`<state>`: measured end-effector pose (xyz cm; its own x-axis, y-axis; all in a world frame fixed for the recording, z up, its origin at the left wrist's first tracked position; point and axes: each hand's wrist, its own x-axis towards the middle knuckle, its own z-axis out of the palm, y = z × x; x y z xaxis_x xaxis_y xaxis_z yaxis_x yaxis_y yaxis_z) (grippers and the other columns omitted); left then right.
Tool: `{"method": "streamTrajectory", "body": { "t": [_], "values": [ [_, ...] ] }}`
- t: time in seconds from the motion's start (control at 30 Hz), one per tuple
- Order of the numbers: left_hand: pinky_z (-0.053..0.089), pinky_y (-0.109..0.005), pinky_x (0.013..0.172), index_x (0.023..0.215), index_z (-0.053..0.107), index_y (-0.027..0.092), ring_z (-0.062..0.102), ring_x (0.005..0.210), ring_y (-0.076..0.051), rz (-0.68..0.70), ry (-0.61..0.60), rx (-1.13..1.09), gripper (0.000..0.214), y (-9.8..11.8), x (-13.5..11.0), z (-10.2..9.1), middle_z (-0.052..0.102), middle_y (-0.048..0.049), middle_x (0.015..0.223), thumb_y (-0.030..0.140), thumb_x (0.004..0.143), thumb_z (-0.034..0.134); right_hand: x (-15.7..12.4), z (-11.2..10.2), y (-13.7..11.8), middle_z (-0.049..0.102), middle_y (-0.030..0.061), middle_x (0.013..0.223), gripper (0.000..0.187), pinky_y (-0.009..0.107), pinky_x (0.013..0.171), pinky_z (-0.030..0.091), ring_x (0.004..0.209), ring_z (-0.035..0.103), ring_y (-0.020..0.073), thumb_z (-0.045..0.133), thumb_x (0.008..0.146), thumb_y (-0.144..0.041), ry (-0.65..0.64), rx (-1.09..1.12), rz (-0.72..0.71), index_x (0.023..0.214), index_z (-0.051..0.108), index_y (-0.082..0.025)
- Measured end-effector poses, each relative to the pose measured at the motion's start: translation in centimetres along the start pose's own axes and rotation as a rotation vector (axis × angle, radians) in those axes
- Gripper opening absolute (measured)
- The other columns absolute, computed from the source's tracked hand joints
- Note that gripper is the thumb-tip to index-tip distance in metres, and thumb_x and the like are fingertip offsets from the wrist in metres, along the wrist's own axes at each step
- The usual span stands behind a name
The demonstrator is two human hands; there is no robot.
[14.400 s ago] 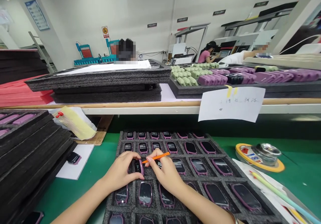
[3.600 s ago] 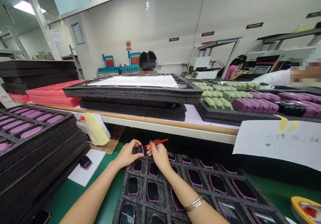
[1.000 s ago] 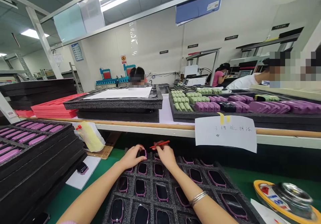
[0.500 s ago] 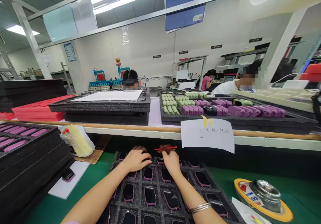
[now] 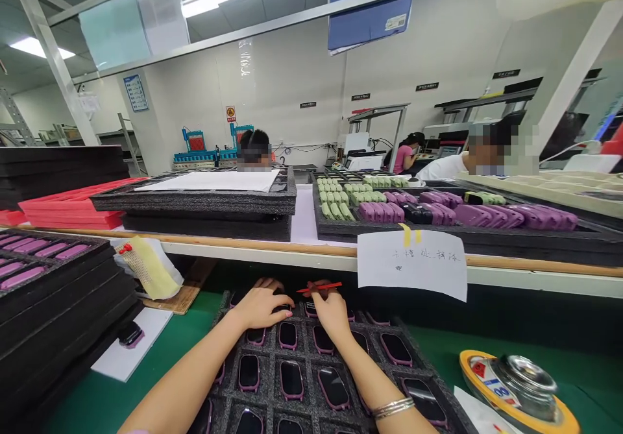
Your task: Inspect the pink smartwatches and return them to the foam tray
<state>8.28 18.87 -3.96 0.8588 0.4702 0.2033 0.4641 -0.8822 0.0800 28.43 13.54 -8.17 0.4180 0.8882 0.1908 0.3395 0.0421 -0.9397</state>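
Observation:
My left hand (image 5: 263, 305) reaches to the far rows of a black foam tray (image 5: 267, 359). Its fingers curl round a dark-faced smartwatch case (image 5: 282, 307) at the far edge, partly hidden by the hand. Just to the right, my right hand (image 5: 329, 305) pinches a thin red stick-like tool (image 5: 321, 288), its pointed end toward the left. Below that hand, another watch case (image 5: 310, 309) with a lit screen sits in a slot. Purple-framed watch cases with dark screens, such as this one (image 5: 291, 379), fill several compartments under my forearms.
Stacked black trays (image 5: 63, 291) stand left, near a watch case (image 5: 131, 334) on a white pad. A tape roll (image 5: 467, 369) with a glass-and-metal jar (image 5: 528, 382) lies right. The shelf ahead bears trays of green and purple cases (image 5: 382, 212); a handwritten paper (image 5: 411, 262) hangs from it. Co-workers sit beyond.
The view has shifted slightly. Both hands stay almost in the same place, and the red tool remains in my right hand.

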Motion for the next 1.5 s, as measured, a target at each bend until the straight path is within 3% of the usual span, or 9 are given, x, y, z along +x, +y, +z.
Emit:
{"method": "streamTrajectory", "body": {
  "t": [0.2, 0.43, 0.8, 1.27, 1.5],
  "values": [
    [0.054, -0.046, 0.095, 0.119, 0.064, 0.017, 0.065, 0.107, -0.023, 0.038, 0.034, -0.085, 0.031, -0.2, -0.4, 0.0, 0.067, -0.0082, 0.116, 0.040, 0.098, 0.062, -0.1, -0.1, -0.1, 0.072, 0.0028, 0.097, 0.023, 0.038, 0.083, 0.058, 0.087, 0.070, 0.0166, 0.062, 0.098, -0.037, -0.029, -0.003, -0.005, 0.102, 0.067, -0.015],
    [0.055, -0.045, 0.093, 0.111, 0.066, 0.016, 0.067, 0.101, -0.022, 0.005, 0.069, -0.140, 0.027, -0.4, -0.4, 1.3, 0.069, -0.0069, 0.108, 0.040, 0.098, 0.062, -0.4, 0.1, -0.3, 0.072, 0.0022, 0.094, 0.023, 0.038, 0.083, 0.058, 0.086, 0.070, 0.0164, 0.063, 0.098, -0.037, -0.106, -0.017, -0.027, 0.097, 0.068, -0.015],
    [0.055, -0.047, 0.094, 0.126, 0.060, 0.017, 0.065, 0.108, -0.025, -0.109, 0.162, -0.275, 0.039, -0.6, -0.6, 2.3, 0.065, -0.0101, 0.123, 0.042, 0.097, 0.063, -0.6, 0.3, -0.3, 0.073, 0.0022, 0.093, 0.025, 0.041, 0.088, 0.056, 0.089, 0.070, 0.0175, 0.063, 0.098, -0.039, -0.180, -0.075, -0.107, 0.093, 0.069, -0.015],
    [0.054, -0.048, 0.096, 0.125, 0.061, 0.017, 0.064, 0.111, -0.025, -0.126, 0.152, -0.303, 0.037, -0.2, -0.5, 2.2, 0.064, -0.0101, 0.124, 0.040, 0.097, 0.064, -0.5, 0.5, 0.3, 0.072, 0.0026, 0.095, 0.024, 0.040, 0.087, 0.057, 0.089, 0.070, 0.0174, 0.063, 0.098, -0.038, -0.175, -0.043, -0.152, 0.097, 0.068, -0.015],
    [0.053, -0.048, 0.096, 0.116, 0.065, 0.016, 0.064, 0.109, -0.025, -0.112, 0.079, -0.258, 0.032, -0.1, 0.5, 1.1, 0.066, -0.0090, 0.119, 0.041, 0.096, 0.065, 0.1, 0.6, 0.7, 0.072, 0.0027, 0.096, 0.024, 0.038, 0.083, 0.058, 0.086, 0.070, 0.0166, 0.064, 0.097, -0.038, -0.027, 0.019, -0.086, 0.099, 0.068, -0.015]
  ]
}}
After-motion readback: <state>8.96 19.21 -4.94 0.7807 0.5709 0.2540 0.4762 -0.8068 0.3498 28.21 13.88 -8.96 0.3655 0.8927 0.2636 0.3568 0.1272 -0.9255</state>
